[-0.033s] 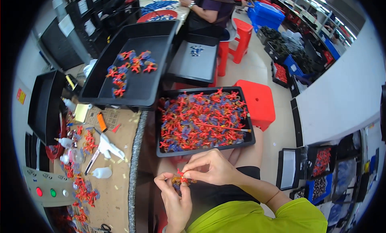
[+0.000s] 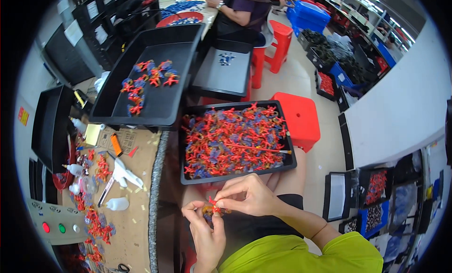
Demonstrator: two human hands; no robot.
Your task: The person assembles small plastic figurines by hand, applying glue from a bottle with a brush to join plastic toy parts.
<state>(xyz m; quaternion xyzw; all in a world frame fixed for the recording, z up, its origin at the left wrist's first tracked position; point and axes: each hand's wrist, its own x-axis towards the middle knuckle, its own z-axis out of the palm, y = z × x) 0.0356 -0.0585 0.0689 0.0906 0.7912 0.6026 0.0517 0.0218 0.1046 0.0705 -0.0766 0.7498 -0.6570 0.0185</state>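
Both hands meet over my lap around one small red plastic figure (image 2: 214,207) with amber and bluish parts. My left hand (image 2: 207,235) pinches it from below between thumb and forefinger. From above, the thumb and fingers of my right hand (image 2: 247,195) grip its upper red part. Just beyond the hands, a black tray (image 2: 235,175) is heaped with many similar red, blue and amber figures (image 2: 226,136). Across that heap lies a thin red stick (image 2: 259,147), perhaps a brush. My fingers hide much of the held figure.
A cardboard-covered bench (image 2: 136,216) at left carries a white glue bottle (image 2: 117,203), a white tool (image 2: 125,173), an orange-handled tool (image 2: 116,144) and loose figures (image 2: 99,226). Beyond stands a larger black tray (image 2: 165,103). A red stool (image 2: 301,117) is right. Another person (image 2: 245,14) sits farther back.
The view has shifted slightly, so the trays and bench sit a little farther left. Both hands keep almost the same hold on the figure.
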